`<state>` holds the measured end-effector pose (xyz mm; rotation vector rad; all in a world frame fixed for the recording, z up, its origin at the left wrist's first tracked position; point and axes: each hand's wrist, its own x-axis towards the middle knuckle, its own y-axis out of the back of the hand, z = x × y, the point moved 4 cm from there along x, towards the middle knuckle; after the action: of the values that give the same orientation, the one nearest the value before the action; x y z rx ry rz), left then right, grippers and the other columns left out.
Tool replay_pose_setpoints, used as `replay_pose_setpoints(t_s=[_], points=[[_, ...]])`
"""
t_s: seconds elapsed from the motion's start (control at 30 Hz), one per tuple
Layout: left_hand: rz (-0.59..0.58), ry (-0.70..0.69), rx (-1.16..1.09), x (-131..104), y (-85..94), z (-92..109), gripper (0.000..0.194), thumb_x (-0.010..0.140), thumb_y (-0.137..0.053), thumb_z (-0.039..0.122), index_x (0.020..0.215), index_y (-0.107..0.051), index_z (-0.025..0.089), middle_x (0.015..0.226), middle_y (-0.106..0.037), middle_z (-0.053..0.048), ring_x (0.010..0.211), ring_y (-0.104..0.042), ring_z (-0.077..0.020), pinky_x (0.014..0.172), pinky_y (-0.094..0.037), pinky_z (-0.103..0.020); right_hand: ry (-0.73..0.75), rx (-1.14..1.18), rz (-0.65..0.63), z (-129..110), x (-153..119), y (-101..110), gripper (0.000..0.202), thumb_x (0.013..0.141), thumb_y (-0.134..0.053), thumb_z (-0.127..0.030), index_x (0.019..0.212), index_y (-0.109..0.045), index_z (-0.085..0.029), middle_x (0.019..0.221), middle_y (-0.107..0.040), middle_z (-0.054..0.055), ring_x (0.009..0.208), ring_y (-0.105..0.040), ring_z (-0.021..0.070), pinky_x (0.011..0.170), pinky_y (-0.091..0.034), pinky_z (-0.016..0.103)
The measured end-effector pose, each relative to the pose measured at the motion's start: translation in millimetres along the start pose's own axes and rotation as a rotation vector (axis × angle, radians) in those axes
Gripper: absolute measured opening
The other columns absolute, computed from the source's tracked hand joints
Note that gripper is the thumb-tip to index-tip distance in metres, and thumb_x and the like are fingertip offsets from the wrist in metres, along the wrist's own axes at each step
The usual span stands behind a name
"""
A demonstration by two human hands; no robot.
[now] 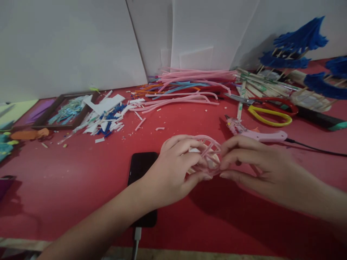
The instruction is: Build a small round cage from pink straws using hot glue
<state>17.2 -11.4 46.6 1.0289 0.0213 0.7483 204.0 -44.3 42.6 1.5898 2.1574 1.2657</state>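
Between my two hands, above the red tabletop, is a small round openwork piece [210,148] made of pink strips that cross one another, with something pale inside. My left hand [180,164] wraps round its left side, the thumb along the lower edge. On the right edge, the fingertips and thumb of my right hand [251,159] pinch the pink strips. Part of the piece is hidden behind my left fingers. Just beyond my right hand lies a pink glue gun [257,135] with a black cord. A black phone [142,166] lies partly under my left forearm.
Pink foam-like strips [189,76] lie along the back, beside wooden sticks [262,85] and red-and-yellow scissors [271,112]. White and blue scraps [108,115] and a brown frame [51,126] are at left. Blue-roofed stick models [295,43] stand back right. A white cable [137,238] runs from the phone.
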Motion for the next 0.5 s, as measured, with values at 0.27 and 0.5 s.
replay_pose_setpoints(t_s=[0.27,0.5], points=[[0.04,-0.022,0.046,-3.1,-2.0,2.0,0.008,0.094,-0.064,0.027,0.094,-0.071,0.023,0.119,-0.072,-0.006,0.123,-0.058,-0.0252,0.11,-0.04,-0.046,0.101,-0.087,0.024,-4.3,-4.9,-5.5,0.02,0.096,-0.052,-0.018,0.096,-0.069,-0.029,0.095,-0.069,0.001,0.086,-0.067,0.013,0.073,-0.053,0.024],[0.153,-0.184,0.11,-2.0,-3.7,0.7,0.015,0.097,-0.061,0.029,0.088,-0.072,0.025,0.105,-0.076,-0.002,0.113,-0.062,-0.0202,0.109,-0.041,-0.04,-0.013,0.064,0.031,-3.1,-0.4,-3.3,0.013,0.093,-0.06,-0.024,0.087,-0.071,-0.028,0.087,-0.071,0.0,0.078,-0.068,0.0107,0.068,-0.054,0.021]])
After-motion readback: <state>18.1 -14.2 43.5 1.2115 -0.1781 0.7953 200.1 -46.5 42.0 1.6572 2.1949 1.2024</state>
